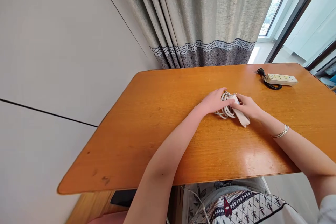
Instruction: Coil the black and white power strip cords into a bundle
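A white power strip [242, 117] lies slanted on the wooden table, its near end pointing toward me. Its white cord [225, 113] is bunched in loops at the strip's left side. My left hand [214, 101] curls over the loops from the left, with its thumb reaching across to the strip. From the right, my right hand [247, 106] grips the strip's upper part between thumb and fingers; a bracelet circles that wrist. The two thumbs nearly meet over the strip. Some fingertips of both hands are hidden behind the cord and strip.
The wooden table [147, 122] spreads out on both sides of my hands. Toward its back right lies another power strip [282, 79] with a black cord and plug [260, 71]. A grey curtain [210, 17] hangs behind the table, and a pale wall panel [65, 42] stands at left.
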`<state>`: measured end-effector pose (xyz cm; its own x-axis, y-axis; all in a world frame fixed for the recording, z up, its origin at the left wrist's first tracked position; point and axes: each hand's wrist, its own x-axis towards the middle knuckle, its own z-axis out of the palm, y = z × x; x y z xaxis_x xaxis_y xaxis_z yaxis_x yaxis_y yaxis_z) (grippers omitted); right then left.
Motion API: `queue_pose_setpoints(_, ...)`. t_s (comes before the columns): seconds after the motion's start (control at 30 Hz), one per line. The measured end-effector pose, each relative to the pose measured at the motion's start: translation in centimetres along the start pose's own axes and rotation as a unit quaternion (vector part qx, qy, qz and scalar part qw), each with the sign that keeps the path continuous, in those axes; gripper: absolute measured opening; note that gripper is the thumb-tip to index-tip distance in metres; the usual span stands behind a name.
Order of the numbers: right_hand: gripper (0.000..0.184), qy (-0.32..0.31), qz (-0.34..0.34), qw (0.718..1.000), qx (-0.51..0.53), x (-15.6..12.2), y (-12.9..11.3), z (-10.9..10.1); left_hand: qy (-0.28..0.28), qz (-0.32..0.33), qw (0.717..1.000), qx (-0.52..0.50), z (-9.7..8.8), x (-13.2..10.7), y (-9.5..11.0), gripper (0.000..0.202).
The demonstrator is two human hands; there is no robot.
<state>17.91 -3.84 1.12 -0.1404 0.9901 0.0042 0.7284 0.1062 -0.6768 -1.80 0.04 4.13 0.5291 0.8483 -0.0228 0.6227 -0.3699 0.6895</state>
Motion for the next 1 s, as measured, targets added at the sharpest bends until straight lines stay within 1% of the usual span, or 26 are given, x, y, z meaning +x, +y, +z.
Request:
queue_pose_setpoints(0.03, 0.048, 0.0, 0.002, 1.0, 0.026, -0.1, 0.1, 0.2, -0.01, -0.001, 1.0, 0.013, -0.1, -0.1, 0.0, 0.074)
queue_pose_setpoints(0.1, 0.047, -0.014, 0.024, 0.992, 0.126, -0.4, 0.6, 0.1, -0.022, 0.002, 1.0, 0.014, -0.5, -0.2, -0.2, 0.071)
queue_pose_setpoints(0.17, 0.047, -0.036, 0.069, 0.964, 0.255, -0.7, 1.1, -0.4, -0.038, 0.011, 0.999, 0.02, -0.9, -0.2, -0.6, 0.063)
queue_pose_setpoints(0.23, 0.044, -0.053, 0.114, 0.929, 0.347, -1.0, 1.6, -1.0, -0.056, 0.021, 0.997, 0.045, -1.2, -0.2, -1.0, 0.057)
queue_pose_setpoints(0.27, 0.042, -0.054, 0.129, 0.918, 0.371, -1.0, 1.8, -1.3, -0.061, 0.024, 0.996, 0.057, -1.3, -0.2, -1.2, 0.054)
queue_pose_setpoints(0.33, 0.036, -0.051, 0.145, 0.906, 0.395, -1.0, 2.1, -1.8, -0.056, 0.022, 0.996, 0.064, -1.4, -0.1, -1.6, 0.049)
queue_pose_setpoints(0.43, 0.03, -0.054, 0.169, 0.889, 0.422, -0.8, 2.3, -2.4, -0.022, 0.012, 0.999, 0.047, -1.3, 0.2, -2.1, 0.043)
queue_pose_setpoints(0.5, 0.028, -0.066, 0.201, 0.874, 0.438, -0.6, 2.3, -2.8, 0.004, 0.006, 1.0, 0.031, -1.3, 0.5, -2.4, 0.039)
queue_pose_setpoints(0.6, 0.031, -0.075, 0.246, 0.848, 0.464, -0.4, 2.1, -3.1, 0.053, -0.012, 0.999, -0.006, -1.3, 0.9, -3.0, 0.033)
queue_pose_setpoints(0.63, 0.034, -0.075, 0.253, 0.841, 0.472, -0.4, 2.1, -3.1, 0.077, -0.019, 0.996, -0.034, -1.4, 1.1, -3.3, 0.032)
queue_pose_setpoints(0.7, 0.039, -0.071, 0.253, 0.839, 0.476, -0.2, 2.2, -3.0, 0.128, -0.044, 0.982, -0.133, -1.7, 1.5, -3.8, 0.03)
queue_pose_setpoints(0.73, 0.04, -0.07, 0.25, 0.844, 0.47, -0.2, 2.3, -2.9, 0.153, -0.063, 0.966, -0.199, -1.9, 1.7, -4.1, 0.029)
queue_pose_setpoints(0.77, 0.041, -0.07, 0.245, 0.85, 0.461, -0.1, 2.5, -2.8, 0.179, -0.083, 0.943, -0.268, -2.2, 1.9, -4.5, 0.027)
queue_pose_setpoints(0.8, 0.041, -0.07, 0.241, 0.857, 0.451, 0.0, 2.7, -2.7, 0.206, -0.104, 0.914, -0.333, -2.6, 2.0, -4.9, 0.025)
queue_pose_setpoints(0.9, 0.039, -0.061, 0.228, 0.873, 0.427, 0.2, 3.3, -2.6, 0.305, -0.151, 0.813, -0.473, -4.2, 2.2, -6.5, 0.02)
queue_pose_setpoints(1.0, 0.035, -0.045, 0.22, 0.889, 0.399, 0.2, 3.3, -2.8, 0.402, -0.183, 0.71, -0.549, -6.1, 1.9, -8.8, 0.013)
